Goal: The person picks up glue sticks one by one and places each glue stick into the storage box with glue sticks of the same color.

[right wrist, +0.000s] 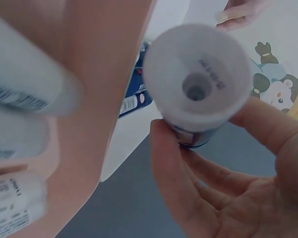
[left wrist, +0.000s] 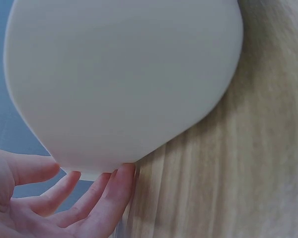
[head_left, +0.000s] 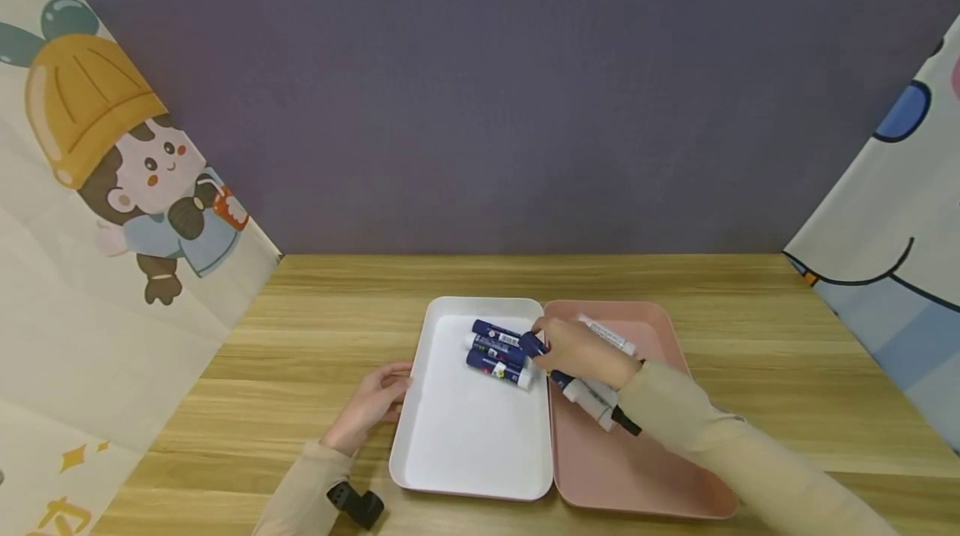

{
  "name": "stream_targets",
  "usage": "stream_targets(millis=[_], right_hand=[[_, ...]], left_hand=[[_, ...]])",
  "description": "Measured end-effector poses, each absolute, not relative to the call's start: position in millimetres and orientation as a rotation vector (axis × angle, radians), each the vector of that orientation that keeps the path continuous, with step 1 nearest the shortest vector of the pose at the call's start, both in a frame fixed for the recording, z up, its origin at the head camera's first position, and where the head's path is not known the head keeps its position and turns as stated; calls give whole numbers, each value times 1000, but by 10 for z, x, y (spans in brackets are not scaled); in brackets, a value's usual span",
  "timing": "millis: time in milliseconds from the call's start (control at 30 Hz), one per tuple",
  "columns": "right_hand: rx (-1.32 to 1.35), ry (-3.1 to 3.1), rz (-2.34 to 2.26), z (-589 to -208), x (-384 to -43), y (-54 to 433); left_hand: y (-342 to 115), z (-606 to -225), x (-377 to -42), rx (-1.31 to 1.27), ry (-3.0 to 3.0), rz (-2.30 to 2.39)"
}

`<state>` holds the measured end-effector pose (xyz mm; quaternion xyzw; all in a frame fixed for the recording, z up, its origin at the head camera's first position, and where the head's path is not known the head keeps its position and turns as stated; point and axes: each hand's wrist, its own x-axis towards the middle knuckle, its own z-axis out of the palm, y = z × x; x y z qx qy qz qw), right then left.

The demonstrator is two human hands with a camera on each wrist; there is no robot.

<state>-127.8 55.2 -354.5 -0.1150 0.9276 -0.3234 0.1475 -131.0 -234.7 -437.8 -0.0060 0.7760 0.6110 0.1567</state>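
My right hand point(head_left: 581, 351) grips a dark blue glue stick point(head_left: 532, 345) over the place where the two trays meet. The right wrist view shows its white base point(right wrist: 196, 74) with a round hole, and fingers and thumb round the body. Three more blue glue sticks with white ends point(head_left: 498, 369) lie side by side in the upper part of the white tray point(head_left: 472, 444). At that tray's left side, my left hand point(head_left: 372, 399) touches the wall with its fingertips, fingers loosely spread.
A pink tray point(head_left: 622, 469) stands right against the white one. In it lie several white tubes point(right wrist: 20, 134) with printed labels, partly hidden by my right arm in the head view. The wooden table point(head_left: 330, 303) ends at a dark grey panel point(head_left: 525, 102).
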Motion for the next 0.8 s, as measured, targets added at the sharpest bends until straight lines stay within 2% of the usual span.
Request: stream_targets(millis=[300,533,800], right_hand=[[-378,2714,-770,-3609,-1396,329],[-429,2672,-768,-3642,-1429,194],[-485,2674,-680,-3704,-1470,39]], left_hand=[[-2347,-4346,-1288,-1,2209,1764],[-2426,-4409,-1299,199,2166,1819],[-2350,-4369,-1303,-7,2207,1763]])
